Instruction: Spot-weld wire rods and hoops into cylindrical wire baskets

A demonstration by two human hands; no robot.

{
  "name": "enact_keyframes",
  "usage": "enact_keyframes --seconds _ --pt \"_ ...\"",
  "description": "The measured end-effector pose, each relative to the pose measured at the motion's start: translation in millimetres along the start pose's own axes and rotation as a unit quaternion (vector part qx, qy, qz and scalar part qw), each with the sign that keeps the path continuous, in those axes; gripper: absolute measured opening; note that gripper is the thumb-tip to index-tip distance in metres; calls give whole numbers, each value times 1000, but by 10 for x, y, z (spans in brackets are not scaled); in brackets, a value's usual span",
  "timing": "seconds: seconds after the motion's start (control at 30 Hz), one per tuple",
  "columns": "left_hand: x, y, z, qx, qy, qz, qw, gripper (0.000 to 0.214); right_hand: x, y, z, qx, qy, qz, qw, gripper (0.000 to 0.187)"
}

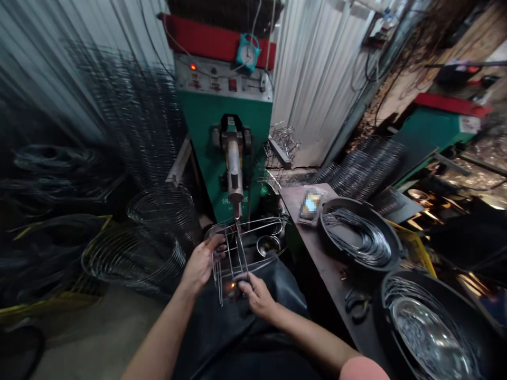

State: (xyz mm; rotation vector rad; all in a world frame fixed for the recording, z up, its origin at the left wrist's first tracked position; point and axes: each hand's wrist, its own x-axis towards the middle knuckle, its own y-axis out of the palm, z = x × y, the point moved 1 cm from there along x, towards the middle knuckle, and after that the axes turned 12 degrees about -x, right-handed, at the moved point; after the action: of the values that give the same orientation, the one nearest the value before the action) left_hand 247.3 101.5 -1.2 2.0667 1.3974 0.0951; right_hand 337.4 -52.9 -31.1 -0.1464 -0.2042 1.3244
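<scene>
A wire basket frame (241, 245) of thin steel rods sits under the electrode (236, 203) of a green spot-welding machine (227, 121). My left hand (201, 263) grips the frame's left side, fingers curled round a rod. My right hand (255, 293) pinches the frame's near lower edge, where a small orange glow shows. A small metal bowl (268, 244) lies just behind the frame.
Stacks of round wire racks (138, 253) fill the floor at left. On the bench at right stand a black basin of bent wires (358, 235), a second basin (431, 327), a phone (311, 205) and pliers (356, 306). Another green machine (435, 124) stands far right.
</scene>
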Motion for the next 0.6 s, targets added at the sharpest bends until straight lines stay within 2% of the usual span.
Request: enact_keyframes --seconds 0.1,0.13,0.17,0.23,0.3,0.37,0.4,0.47,0.5,0.53,0.6 --pt "-333 -189 -138 90 45 73 992 56 45 -145 316 109 30 -56 992 34" --pt "-450 -272 -180 188 105 109 970 65 74 -231 440 141 39 -66 987 36" --pt "-562 -355 -210 285 170 155 930 77 102 -320 562 168 46 -70 982 38" --pt "-748 -498 -217 430 259 258 826 87 156 -472 773 209 65 -65 974 38" --pt "-863 -586 -186 522 329 305 725 80 211 -568 914 243 96 -51 964 35" --pt "-920 -608 -146 575 369 306 662 67 266 -615 991 276 138 -45 950 30" --pt "-938 -601 -127 587 377 305 648 62 291 -626 1014 293 160 -42 942 29" --pt "-985 -565 -89 571 380 314 656 55 332 -642 1050 325 198 -34 924 28" --pt "-1017 -544 -66 550 367 318 680 49 352 -655 1064 335 211 -25 918 29" --pt "-1051 -525 -41 515 342 308 723 45 372 -678 1074 338 219 -15 915 31" --pt "-1118 -501 20 428 269 240 829 40 421 -773 1063 321 222 24 920 41"
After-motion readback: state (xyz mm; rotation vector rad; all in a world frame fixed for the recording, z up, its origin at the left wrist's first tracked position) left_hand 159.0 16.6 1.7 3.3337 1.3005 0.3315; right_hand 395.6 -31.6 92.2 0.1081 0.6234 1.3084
